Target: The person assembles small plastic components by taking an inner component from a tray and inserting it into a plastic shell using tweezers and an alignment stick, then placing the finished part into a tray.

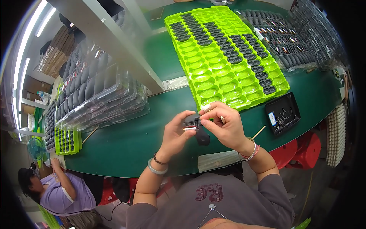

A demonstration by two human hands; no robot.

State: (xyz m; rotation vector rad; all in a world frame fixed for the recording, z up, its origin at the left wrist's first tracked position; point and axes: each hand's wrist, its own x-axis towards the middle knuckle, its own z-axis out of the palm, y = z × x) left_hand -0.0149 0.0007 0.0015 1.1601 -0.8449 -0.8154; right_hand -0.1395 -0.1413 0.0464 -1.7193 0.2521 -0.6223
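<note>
Just above the near table edge, my left hand [174, 131] is closed on a small dark plastic part [192, 121] with a reddish and whitish strip along its near side. My right hand [227, 126] meets it from the other side, thumb and index finger pinched at the part's right end. Pale covers sit on some right fingertips, and a thin pale stick shows among those fingers. Below the part, a dark rounded shell [203, 138] shows between my hands; whether it is joined to the part I cannot tell. The exact grip point is partly hidden by fingers.
A lime-green tray [207, 93] with rows of dark oval pieces lies beyond my hands. Right of it are a black box [293, 110] of small pins and a wooden stick [259, 132]. Stacked clear trays [126, 91] stand left, beside a metal post [114, 42]. A person [66, 191] sits left.
</note>
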